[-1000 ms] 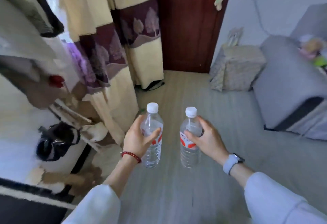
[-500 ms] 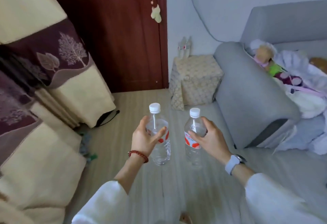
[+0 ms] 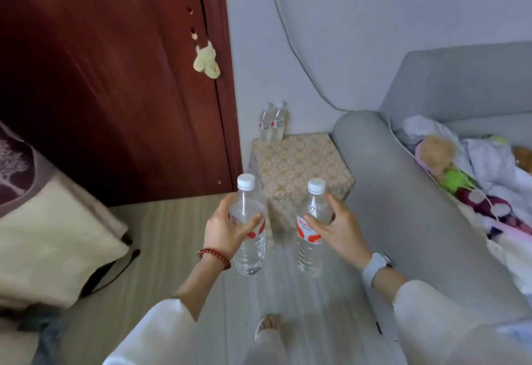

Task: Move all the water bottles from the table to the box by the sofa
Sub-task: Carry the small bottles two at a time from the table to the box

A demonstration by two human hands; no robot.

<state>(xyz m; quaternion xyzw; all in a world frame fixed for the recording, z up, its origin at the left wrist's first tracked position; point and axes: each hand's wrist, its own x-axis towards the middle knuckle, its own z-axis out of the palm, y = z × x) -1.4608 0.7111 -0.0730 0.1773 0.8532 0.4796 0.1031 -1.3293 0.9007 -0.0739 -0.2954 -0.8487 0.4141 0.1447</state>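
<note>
We record the left hand (image 3: 223, 228) curled round a clear water bottle (image 3: 249, 229), and the right hand (image 3: 339, 229) curled round a second water bottle (image 3: 312, 226). Both are held upright above the floor (image 3: 161, 238), white caps on. Each carries a red-and-white label; the writing is too blurred for us to read. Ahead, a patterned box (image 3: 299, 163) stands against the grey sofa (image 3: 403, 206) arm. Two further bottles (image 3: 273, 121) stand at its far corner, by the wall.
</note>
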